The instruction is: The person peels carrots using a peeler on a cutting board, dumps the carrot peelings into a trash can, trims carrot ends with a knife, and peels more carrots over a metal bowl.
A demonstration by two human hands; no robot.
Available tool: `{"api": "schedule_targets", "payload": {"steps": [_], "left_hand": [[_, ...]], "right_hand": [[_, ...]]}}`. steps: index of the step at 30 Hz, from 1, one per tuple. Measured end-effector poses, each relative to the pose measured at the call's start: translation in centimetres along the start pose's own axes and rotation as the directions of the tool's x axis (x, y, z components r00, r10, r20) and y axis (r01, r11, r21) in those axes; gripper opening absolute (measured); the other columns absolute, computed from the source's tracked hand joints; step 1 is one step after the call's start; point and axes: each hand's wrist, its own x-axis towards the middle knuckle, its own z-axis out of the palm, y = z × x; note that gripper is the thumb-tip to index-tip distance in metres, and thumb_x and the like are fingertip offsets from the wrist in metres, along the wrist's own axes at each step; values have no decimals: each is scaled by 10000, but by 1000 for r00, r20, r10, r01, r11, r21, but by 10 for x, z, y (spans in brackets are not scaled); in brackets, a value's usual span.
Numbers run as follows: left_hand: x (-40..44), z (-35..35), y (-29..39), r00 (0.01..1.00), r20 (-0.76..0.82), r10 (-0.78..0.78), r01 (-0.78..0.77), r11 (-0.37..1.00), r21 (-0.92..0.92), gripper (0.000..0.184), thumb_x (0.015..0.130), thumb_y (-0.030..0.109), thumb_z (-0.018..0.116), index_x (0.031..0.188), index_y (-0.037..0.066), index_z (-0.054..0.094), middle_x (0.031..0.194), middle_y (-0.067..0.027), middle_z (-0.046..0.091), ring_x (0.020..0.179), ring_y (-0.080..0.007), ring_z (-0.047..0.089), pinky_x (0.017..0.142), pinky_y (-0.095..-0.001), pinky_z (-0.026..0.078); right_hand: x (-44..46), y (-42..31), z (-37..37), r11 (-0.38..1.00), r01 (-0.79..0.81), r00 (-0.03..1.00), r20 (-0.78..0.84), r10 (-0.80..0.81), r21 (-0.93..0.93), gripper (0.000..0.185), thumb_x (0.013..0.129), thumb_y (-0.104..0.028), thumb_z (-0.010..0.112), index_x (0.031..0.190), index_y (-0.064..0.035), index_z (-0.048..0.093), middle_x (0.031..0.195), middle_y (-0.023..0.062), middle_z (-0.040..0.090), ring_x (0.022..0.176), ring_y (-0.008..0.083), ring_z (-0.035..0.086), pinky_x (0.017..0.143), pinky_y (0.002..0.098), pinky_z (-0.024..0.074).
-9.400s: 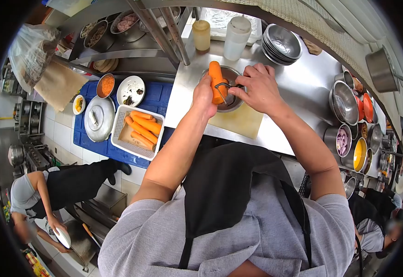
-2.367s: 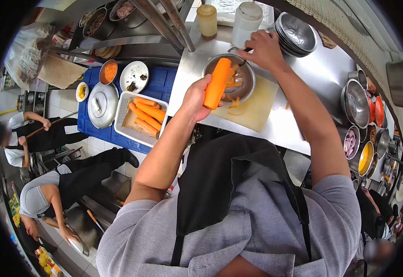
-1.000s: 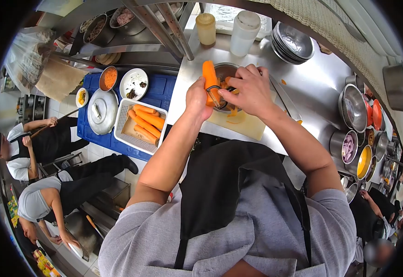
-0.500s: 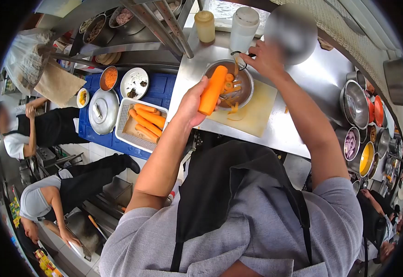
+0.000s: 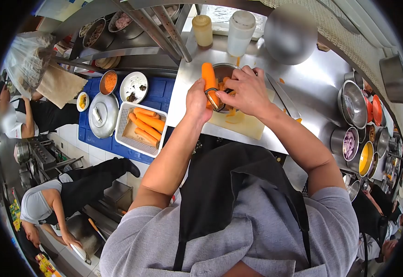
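My left hand (image 5: 198,102) is closed round an orange carrot (image 5: 208,75), held tilted over the near left side of a metal bowl (image 5: 223,67). In my right hand (image 5: 250,92) is a peeler (image 5: 213,98), its blade lying against the carrot's lower end. Carrot pieces and peelings show in the bowl, partly hidden by my fingers. Under the bowl lies a yellowish cutting board (image 5: 250,124), with a few peelings on it. To the right of my right hand a knife (image 5: 284,97) rests on the steel counter.
Left of the counter, a white basket of carrots (image 5: 122,134), a metal lid (image 5: 103,113), a plate (image 5: 125,87) and a bowl of grated carrot (image 5: 109,82) sit on a blue surface. Two bottles (image 5: 241,34) stand behind. Metal bowls (image 5: 352,106) are at right. Co-workers (image 5: 49,198) stand at left.
My right hand has come down from beyond the bowl with the peeler and set it on the carrot. The carrot has shifted slightly left, and the knife is now uncovered.
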Motion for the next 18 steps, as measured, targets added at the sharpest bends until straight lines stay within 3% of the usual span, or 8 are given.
{"api": "schedule_targets", "payload": {"steps": [4,7,10,11,14,15,18], "left_hand": [[-8,-1,5,980,183,-73,67,997,37,349,1062,258,386,1278,11,507,1089,-144,597,935,-250,620,772,-409,544],[-12,-24,8,953,208,-220,186,967,174,371,1058,286,403,1280,11,515,1055,-144,611,906,-242,625,732,-391,532],[-24,-11,18,964,198,-175,152,981,123,387,1057,321,421,1269,11,514,990,-133,619,857,-236,625,701,-375,518],[-19,-11,21,970,195,-145,119,983,137,388,1057,328,428,1263,11,514,981,-128,618,851,-235,623,700,-377,517],[-1,-18,21,985,150,-87,65,988,140,384,1056,336,443,1246,10,514,974,-116,611,851,-233,617,700,-383,516],[4,-19,21,988,122,-96,80,988,129,377,1057,333,443,1241,10,513,984,-116,606,860,-233,615,704,-385,517],[17,-16,12,998,53,-32,31,999,19,356,1062,310,434,1236,10,512,1020,-121,597,887,-237,611,732,-405,526]], "right_hand": [[16,21,-4,991,131,990,61,-129,-24,387,825,-543,645,801,-175,764,889,23,633,971,220,553,893,479,337],[50,85,16,972,94,988,-96,-117,-213,416,848,-557,629,831,-165,770,917,32,648,1009,225,564,901,474,341],[58,116,17,949,-74,995,47,93,-305,449,865,-576,613,855,-157,774,942,38,658,1048,233,563,912,495,342],[52,119,20,956,-63,997,-56,49,-287,405,853,-537,647,793,-149,745,895,39,631,987,231,555,888,459,335],[39,80,3,965,-155,988,-35,151,-213,450,866,-583,613,838,-163,772,923,38,648,1010,235,557,900,516,340],[32,68,4,978,-98,990,-121,76,-185,424,848,-569,633,816,-168,767,912,35,643,990,235,553,890,501,332],[15,20,-11,998,-38,999,-33,36,-42,404,820,-559,658,802,-169,762,888,25,624,985,230,544,900,500,327]]}}
